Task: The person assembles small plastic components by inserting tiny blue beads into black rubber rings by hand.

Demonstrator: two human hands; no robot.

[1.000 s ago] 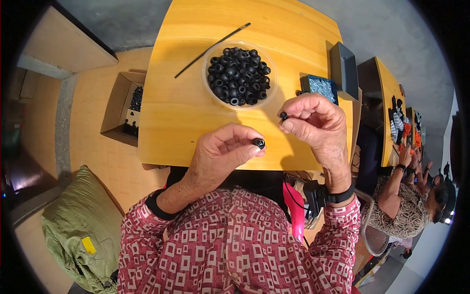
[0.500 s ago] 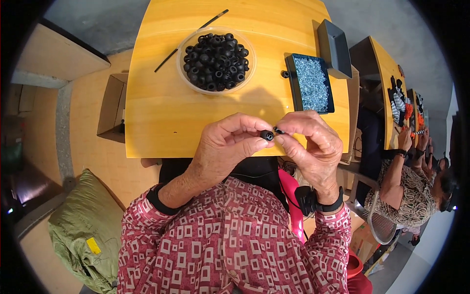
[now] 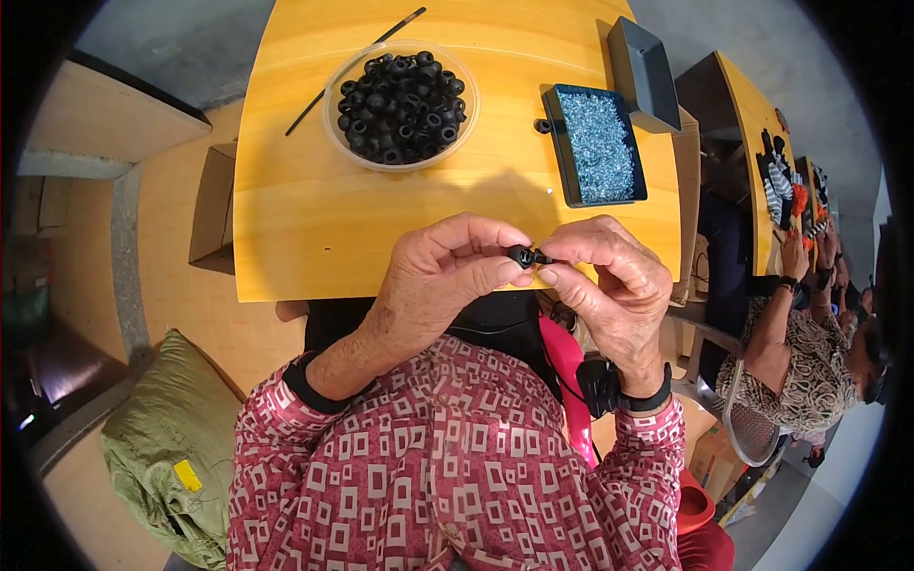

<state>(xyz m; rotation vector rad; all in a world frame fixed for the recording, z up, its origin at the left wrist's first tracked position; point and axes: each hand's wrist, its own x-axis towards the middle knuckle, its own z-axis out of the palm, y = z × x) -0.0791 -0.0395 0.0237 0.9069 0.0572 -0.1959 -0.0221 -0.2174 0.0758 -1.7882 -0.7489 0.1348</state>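
Between the thumb and fingers of my left hand (image 3: pixel 447 262) is a small black hollow rounded part (image 3: pixel 520 255), its opening turned toward my right. My right hand (image 3: pixel 609 276) pinches a smaller dark piece (image 3: pixel 543 257), and the two pieces meet or nearly meet; I cannot tell if one is inside the other. Both hands are above the table's near edge. Beyond them stands a clear round tub (image 3: pixel 333 133) heaped with black hollow parts (image 3: pixel 405 109). To its right is a black tray (image 3: pixel 569 171) of small clear bluish pieces (image 3: pixel 600 143).
One loose black part (image 3: pixel 543 126) lies beside the tray. An empty dark grey tray (image 3: pixel 647 76) stands behind it. A thin black stick (image 3: pixel 400 26) lies behind the tub on the yellow table (image 3: pixel 381 228). A green sack (image 3: pixel 171 447) is at left; a co-worker (image 3: pixel 790 371) sits at right.
The black part and the smaller piece have come together at my fingertips. The table and its contents have shifted slightly left and up in view.
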